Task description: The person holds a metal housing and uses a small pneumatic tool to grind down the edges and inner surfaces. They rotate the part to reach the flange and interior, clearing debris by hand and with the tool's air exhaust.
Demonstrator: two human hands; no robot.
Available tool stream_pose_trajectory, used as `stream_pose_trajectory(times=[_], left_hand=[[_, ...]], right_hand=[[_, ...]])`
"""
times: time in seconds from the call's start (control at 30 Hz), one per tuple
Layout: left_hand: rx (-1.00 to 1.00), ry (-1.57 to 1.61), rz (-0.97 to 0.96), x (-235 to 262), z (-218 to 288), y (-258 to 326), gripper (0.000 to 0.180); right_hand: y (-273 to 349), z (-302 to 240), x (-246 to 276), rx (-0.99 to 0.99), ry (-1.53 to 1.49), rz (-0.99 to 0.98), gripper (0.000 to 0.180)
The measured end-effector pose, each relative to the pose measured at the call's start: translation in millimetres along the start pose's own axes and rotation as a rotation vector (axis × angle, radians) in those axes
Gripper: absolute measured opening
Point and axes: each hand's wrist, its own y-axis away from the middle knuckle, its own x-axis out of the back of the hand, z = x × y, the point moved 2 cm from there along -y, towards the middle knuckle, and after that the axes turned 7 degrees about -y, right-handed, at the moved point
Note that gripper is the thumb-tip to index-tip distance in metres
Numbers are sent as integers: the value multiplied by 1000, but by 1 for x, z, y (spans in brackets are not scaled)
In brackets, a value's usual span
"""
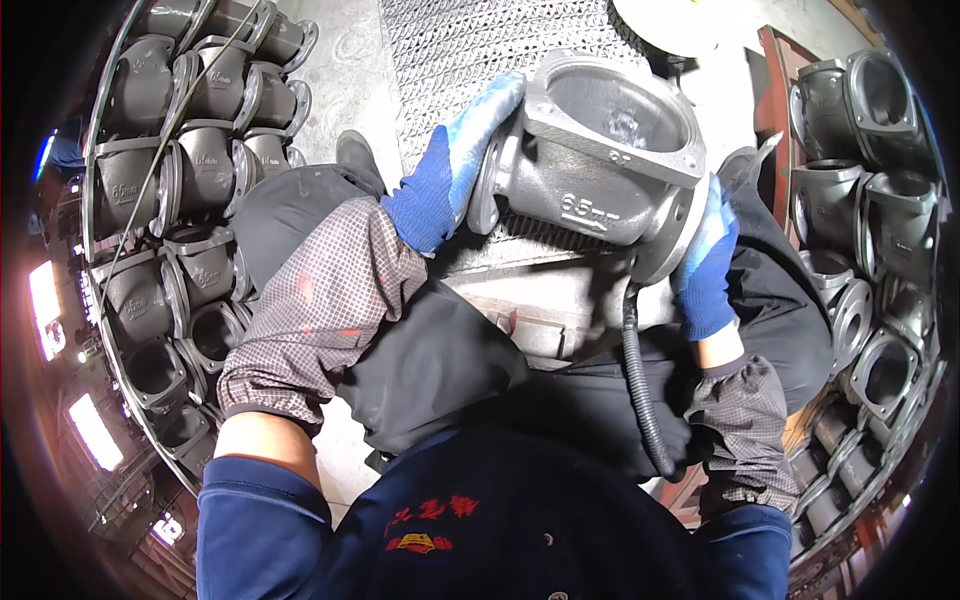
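Place: metalworking workshop or foundry floor.
Stock left: grey cast valve bodies (190,170) stacked in rows, flanges outward.
Stock right: more of the same castings (860,120) piled beside a red frame (775,80).
Work surface: perforated steel grating (450,45) over a concrete floor (345,70).
Workpiece: heavy flanged casting (600,150) with a raised size mark.
Protective wear: blue work gloves (440,180), mesh oversleeves (320,300), dark apron (450,370).
Services: black corrugated hose (640,380).
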Motion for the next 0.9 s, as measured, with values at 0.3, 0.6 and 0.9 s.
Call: stream_pose_trajectory(times=[0.3, 0.6, 0.9], left_hand=[[-229, -445, -34, 18, -1, 23, 46], [-510, -818, -41, 52, -13, 43, 38], [-477, -579, 99, 51, 22, 56, 45]], right_hand=[[29, -8, -7, 90, 237, -160, 37], [38, -10, -16, 340, 657, -306, 36], [46, 9, -54, -284, -140, -72, 34]])
